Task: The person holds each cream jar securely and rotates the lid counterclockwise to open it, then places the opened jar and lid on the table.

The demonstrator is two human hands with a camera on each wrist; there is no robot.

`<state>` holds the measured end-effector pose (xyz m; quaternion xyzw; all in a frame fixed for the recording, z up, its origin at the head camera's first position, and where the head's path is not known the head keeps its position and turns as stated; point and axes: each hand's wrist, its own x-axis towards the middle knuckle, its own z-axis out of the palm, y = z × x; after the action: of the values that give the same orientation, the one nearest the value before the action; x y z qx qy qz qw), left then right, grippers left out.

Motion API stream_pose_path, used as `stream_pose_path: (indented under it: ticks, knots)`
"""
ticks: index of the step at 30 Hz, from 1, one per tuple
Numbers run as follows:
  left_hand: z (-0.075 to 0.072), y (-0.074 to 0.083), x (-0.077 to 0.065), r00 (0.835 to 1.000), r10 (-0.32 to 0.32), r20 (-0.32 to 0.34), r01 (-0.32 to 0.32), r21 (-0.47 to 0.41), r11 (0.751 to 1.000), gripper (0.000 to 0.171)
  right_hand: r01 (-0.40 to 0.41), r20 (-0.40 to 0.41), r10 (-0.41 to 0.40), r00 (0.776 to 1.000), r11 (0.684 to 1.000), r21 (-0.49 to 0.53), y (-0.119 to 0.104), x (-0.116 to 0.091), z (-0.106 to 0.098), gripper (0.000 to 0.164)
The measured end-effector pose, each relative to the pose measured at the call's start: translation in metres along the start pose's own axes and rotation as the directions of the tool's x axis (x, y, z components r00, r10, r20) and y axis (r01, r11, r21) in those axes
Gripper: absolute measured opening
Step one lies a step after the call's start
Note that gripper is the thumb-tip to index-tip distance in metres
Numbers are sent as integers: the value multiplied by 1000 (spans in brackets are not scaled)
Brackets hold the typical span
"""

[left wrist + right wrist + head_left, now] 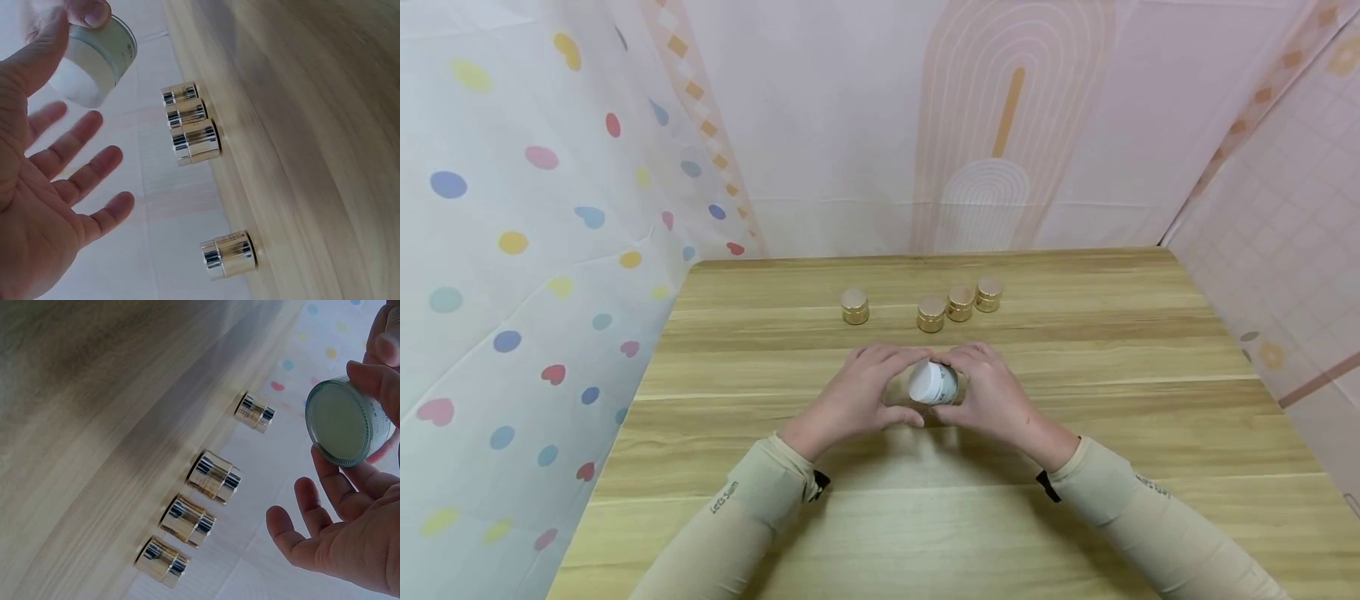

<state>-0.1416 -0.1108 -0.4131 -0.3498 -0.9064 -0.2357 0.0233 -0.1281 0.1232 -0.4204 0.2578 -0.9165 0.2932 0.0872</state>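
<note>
A small glass jar with a white lid is tilted in the air over the table, its lid facing left. My right hand grips the jar between thumb and fingers at its body, the other fingers spread behind. In the right wrist view the pale green base of the jar faces the camera. My left hand is spread around the lid side, thumb below and fingers above. In the left wrist view its fingers are apart, and its thumb overlaps the white lid.
Behind the hands, a lone gold jar stands on the wooden table. To its right are three more gold jars in a slanting row. Patterned cloth hangs along the table's back edge and both sides.
</note>
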Motion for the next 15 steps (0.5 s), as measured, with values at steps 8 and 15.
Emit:
stream_pose_path:
  ticks: [8,15]
  knots:
    - [3,0,2,1000,15,-10,-14,38,999,69,-6,14,6,1000,1000,-9,1,0,1,65]
    - [4,0,4,999,33,-13,-32,42,999,73,-24,33,24,999,1000,-17,2,0,1,64]
